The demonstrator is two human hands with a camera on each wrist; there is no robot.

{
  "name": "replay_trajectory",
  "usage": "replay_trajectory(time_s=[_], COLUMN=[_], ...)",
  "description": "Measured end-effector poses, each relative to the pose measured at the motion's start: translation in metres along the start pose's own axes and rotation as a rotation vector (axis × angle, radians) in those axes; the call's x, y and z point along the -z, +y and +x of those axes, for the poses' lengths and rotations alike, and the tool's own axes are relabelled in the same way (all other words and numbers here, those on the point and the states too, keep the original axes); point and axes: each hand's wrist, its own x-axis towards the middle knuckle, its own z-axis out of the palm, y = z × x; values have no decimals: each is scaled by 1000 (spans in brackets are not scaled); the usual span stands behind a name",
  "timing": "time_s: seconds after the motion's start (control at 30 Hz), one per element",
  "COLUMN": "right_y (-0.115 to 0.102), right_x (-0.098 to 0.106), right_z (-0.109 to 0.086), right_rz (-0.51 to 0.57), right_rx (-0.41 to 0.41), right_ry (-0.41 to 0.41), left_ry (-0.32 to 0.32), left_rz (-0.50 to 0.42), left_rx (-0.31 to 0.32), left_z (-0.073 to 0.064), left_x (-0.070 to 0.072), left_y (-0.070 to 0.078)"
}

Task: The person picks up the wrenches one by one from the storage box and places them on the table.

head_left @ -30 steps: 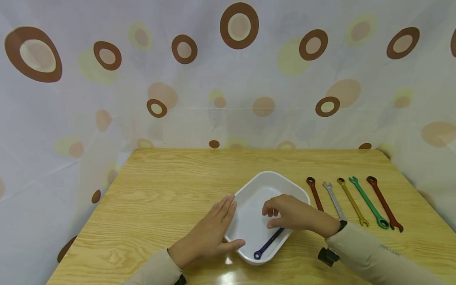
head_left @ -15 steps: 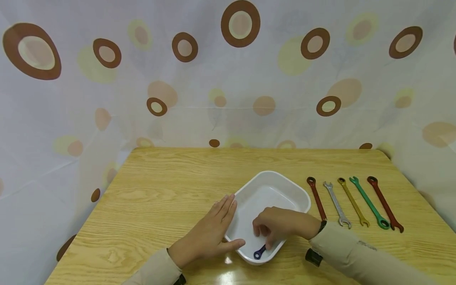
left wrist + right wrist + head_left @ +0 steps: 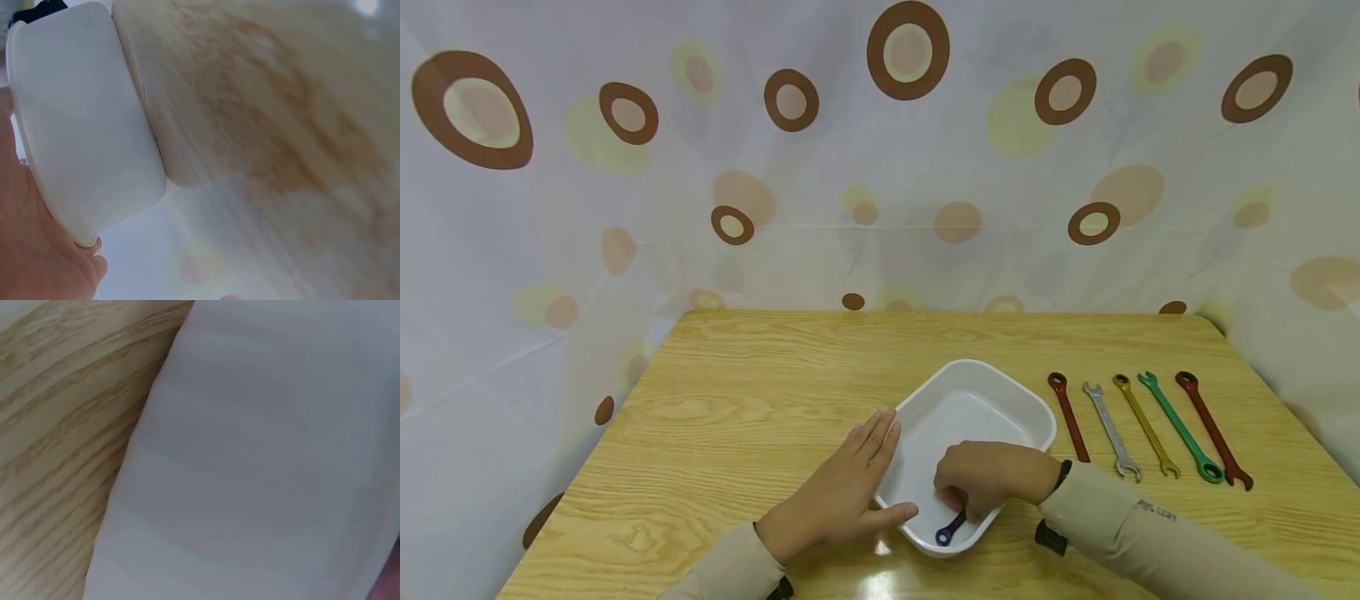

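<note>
A white plastic tray (image 3: 962, 398) stands on the wooden table, with a dark purple combination wrench (image 3: 952, 529) lying inside near its front corner. My right hand (image 3: 991, 475) reaches down into the tray and pinches this wrench between curled fingers and thumb; only its ring end shows. Fingers straight, my left hand (image 3: 842, 487) rests against the tray's left rim, the thumb over the front edge. The left wrist view has the left hand (image 3: 47, 250) at the rim, beside the tray's outer wall (image 3: 87, 119). Mostly the tray's wall (image 3: 237, 462) fills the right wrist view.
Right of the tray, several wrenches lie in a row: a dark red one (image 3: 1070, 419), a silver one (image 3: 1111, 429), a gold one (image 3: 1146, 426), a green one (image 3: 1180, 427) and a larger red one (image 3: 1213, 428). A patterned curtain (image 3: 805, 275) hangs behind the table (image 3: 737, 400).
My right hand has moved left and down inside the tray and taken hold of the purple wrench. The left hand has stayed at the rim.
</note>
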Motion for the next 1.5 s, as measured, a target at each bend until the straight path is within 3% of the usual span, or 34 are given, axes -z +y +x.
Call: replay_trajectory(time_s=[0.6,0.97,1.27,1.5], right_y=[4,12,23,30], right_x=[4,3,7,14], right_z=[-3,-2,-5,-7], right_rz=[68,122,203,290], right_rx=[44,144,333,333], right_ry=[-16,-10,122,201], left_ry=[0,2,-3,-2], left_rz=[1,-5,4,1], left_rx=[-4,2,3,5], left_z=[1,1,0,0], left_x=[1,2,-1,0], left_y=[0,0,0,0])
